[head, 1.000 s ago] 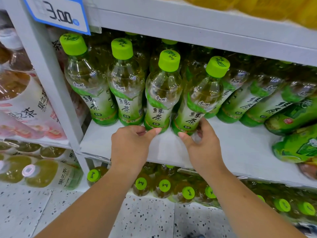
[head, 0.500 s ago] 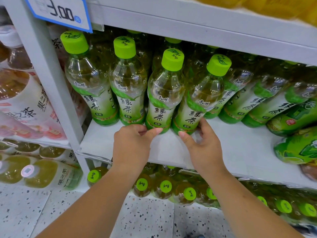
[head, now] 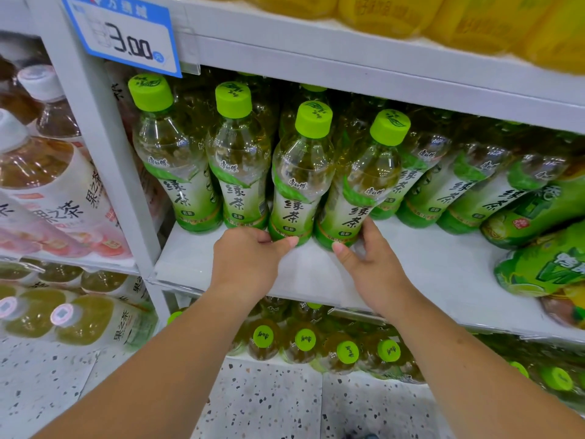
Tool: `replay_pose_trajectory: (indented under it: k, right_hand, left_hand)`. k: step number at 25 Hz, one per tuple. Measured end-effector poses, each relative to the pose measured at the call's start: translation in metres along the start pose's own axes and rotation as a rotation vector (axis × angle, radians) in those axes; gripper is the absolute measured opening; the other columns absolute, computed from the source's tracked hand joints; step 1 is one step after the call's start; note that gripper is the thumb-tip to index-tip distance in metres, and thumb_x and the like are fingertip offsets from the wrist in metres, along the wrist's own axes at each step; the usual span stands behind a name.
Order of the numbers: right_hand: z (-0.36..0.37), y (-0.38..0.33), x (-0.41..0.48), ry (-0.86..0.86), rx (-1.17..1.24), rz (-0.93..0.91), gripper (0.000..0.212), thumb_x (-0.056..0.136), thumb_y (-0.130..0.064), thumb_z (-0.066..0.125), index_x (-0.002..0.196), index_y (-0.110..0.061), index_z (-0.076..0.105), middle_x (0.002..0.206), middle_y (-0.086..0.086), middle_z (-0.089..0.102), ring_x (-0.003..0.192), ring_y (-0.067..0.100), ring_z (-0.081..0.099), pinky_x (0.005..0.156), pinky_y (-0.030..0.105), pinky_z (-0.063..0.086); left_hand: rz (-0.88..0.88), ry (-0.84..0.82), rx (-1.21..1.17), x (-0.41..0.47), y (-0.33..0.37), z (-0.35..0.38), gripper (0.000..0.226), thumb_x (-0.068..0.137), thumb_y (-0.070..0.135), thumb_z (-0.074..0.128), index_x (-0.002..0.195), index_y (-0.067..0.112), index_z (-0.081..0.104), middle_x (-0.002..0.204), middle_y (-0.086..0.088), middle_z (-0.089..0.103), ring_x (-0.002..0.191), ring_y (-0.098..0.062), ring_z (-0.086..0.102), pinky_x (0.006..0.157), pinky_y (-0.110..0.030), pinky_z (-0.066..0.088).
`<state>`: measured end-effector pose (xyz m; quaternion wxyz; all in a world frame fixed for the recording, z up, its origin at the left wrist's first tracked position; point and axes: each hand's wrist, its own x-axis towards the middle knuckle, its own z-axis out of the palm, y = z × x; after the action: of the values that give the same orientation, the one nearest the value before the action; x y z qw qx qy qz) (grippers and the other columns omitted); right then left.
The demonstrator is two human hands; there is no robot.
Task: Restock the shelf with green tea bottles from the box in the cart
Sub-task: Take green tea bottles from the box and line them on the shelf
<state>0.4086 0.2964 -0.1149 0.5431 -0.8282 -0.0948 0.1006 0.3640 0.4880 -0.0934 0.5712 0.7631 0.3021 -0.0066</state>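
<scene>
Several green tea bottles with lime caps stand in a front row on the white shelf (head: 443, 274). My left hand (head: 250, 261) grips the base of the third bottle (head: 300, 179). My right hand (head: 370, 261) holds the base of the fourth bottle (head: 364, 185), which leans to the right. Two more bottles (head: 177, 166) stand upright to the left. More green tea bottles (head: 449, 188) fill the shelf behind and to the right. The box and the cart are out of view.
A blue price tag (head: 126, 36) reading 3.00 hangs at the upper left. Fruit tea bottles (head: 53, 191) fill the left bay past a white upright (head: 104, 153). Green-capped bottles (head: 304, 340) stand on the shelf below. Green packs (head: 544, 264) lie at right. Yellow packs sit above.
Both hands stay at the bases of the same two bottles. The view has shifted slightly, so the shelf sits lower in frame.
</scene>
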Motion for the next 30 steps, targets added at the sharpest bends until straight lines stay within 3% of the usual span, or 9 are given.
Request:
replay_pose_trajectory:
  k: [5, 8, 11, 15, 18, 21, 23, 27, 30]
  right_hand:
    - [-0.002, -0.002, 0.001, -0.019, 0.019, 0.047, 0.058, 0.095, -0.012, 0.064, 0.147, -0.021, 0.041, 0.134, -0.022, 0.056, 0.124, -0.017, 0.046, 0.106, 0.015, 0.034]
    - [-0.002, -0.003, 0.000, -0.009, 0.056, 0.064, 0.057, 0.094, -0.008, 0.065, 0.145, -0.020, 0.044, 0.133, -0.026, 0.055, 0.122, -0.021, 0.045, 0.106, 0.010, 0.034]
    - [0.001, -0.001, -0.002, 0.028, 0.086, 0.076, 0.059, 0.091, -0.011, 0.069, 0.144, -0.025, 0.046, 0.137, -0.022, 0.056, 0.129, -0.011, 0.045, 0.111, 0.021, 0.034]
    - [0.002, -0.003, -0.005, 0.072, 0.081, 0.103, 0.061, 0.088, -0.012, 0.073, 0.143, -0.025, 0.049, 0.134, -0.020, 0.059, 0.124, -0.016, 0.046, 0.100, 0.004, 0.035]
    - [0.003, -0.003, -0.008, 0.095, 0.062, 0.121, 0.061, 0.087, -0.013, 0.074, 0.143, -0.023, 0.051, 0.135, -0.016, 0.060, 0.128, -0.007, 0.049, 0.101, 0.003, 0.036]
    - [0.002, -0.015, -0.008, 0.104, 0.040, 0.160, 0.060, 0.088, -0.016, 0.074, 0.142, -0.023, 0.051, 0.135, -0.013, 0.061, 0.128, -0.001, 0.050, 0.106, 0.015, 0.038]
    - [0.006, -0.024, -0.011, 0.127, -0.003, 0.212, 0.058, 0.090, -0.024, 0.072, 0.143, -0.024, 0.049, 0.137, -0.011, 0.059, 0.129, 0.004, 0.049, 0.111, 0.028, 0.038]
    - [0.008, -0.045, -0.030, 0.113, -0.073, 0.356, 0.053, 0.095, -0.043, 0.059, 0.144, -0.027, 0.046, 0.142, -0.007, 0.054, 0.133, 0.015, 0.048, 0.112, 0.043, 0.039]
    - [0.007, -0.069, -0.052, 0.048, -0.109, 0.480, 0.061, 0.098, -0.052, 0.050, 0.150, -0.024, 0.037, 0.148, -0.001, 0.049, 0.134, 0.022, 0.047, 0.112, 0.042, 0.037]
  left_hand:
    - [-0.040, -0.008, -0.045, -0.004, 0.009, -0.002, 0.038, 0.074, 0.037, 0.088, 0.055, 0.025, 0.058, 0.083, -0.017, 0.074, 0.090, -0.036, 0.071, 0.082, -0.051, 0.060]
    - [-0.055, 0.012, -0.063, -0.002, 0.012, -0.002, 0.035, 0.072, 0.034, 0.090, 0.061, 0.025, 0.057, 0.079, -0.010, 0.072, 0.089, -0.032, 0.072, 0.083, -0.048, 0.060]
    - [-0.051, 0.021, -0.053, -0.001, 0.011, -0.002, 0.035, 0.071, 0.034, 0.090, 0.061, 0.022, 0.059, 0.081, -0.017, 0.073, 0.088, -0.036, 0.071, 0.080, -0.049, 0.061]
    - [-0.045, 0.025, -0.036, 0.000, 0.009, -0.002, 0.038, 0.072, 0.034, 0.090, 0.057, 0.021, 0.057, 0.082, -0.025, 0.073, 0.087, -0.037, 0.072, 0.078, -0.051, 0.061]
    - [-0.045, 0.000, -0.033, 0.001, 0.005, -0.003, 0.038, 0.074, 0.034, 0.088, 0.059, 0.021, 0.056, 0.089, -0.026, 0.072, 0.091, -0.040, 0.070, 0.080, -0.051, 0.061]
    - [-0.053, -0.080, -0.015, 0.000, 0.004, -0.005, 0.026, 0.081, 0.036, 0.080, 0.092, 0.014, 0.071, 0.104, -0.017, 0.073, 0.097, -0.034, 0.069, 0.089, -0.047, 0.059]
    - [-0.090, -0.119, 0.020, -0.005, 0.005, -0.011, 0.043, 0.087, 0.037, 0.072, 0.122, 0.013, 0.067, 0.116, -0.010, 0.070, 0.105, -0.028, 0.066, 0.095, -0.042, 0.055]
    - [-0.056, -0.170, 0.097, -0.041, 0.017, -0.029, 0.043, 0.096, 0.039, 0.059, 0.134, 0.019, 0.060, 0.097, 0.010, 0.062, 0.095, -0.017, 0.061, 0.086, -0.029, 0.045]
    - [-0.063, -0.233, 0.094, -0.073, 0.012, -0.040, 0.048, 0.099, 0.043, 0.052, 0.142, 0.020, 0.051, 0.111, 0.007, 0.061, 0.109, -0.021, 0.056, 0.091, -0.031, 0.041]
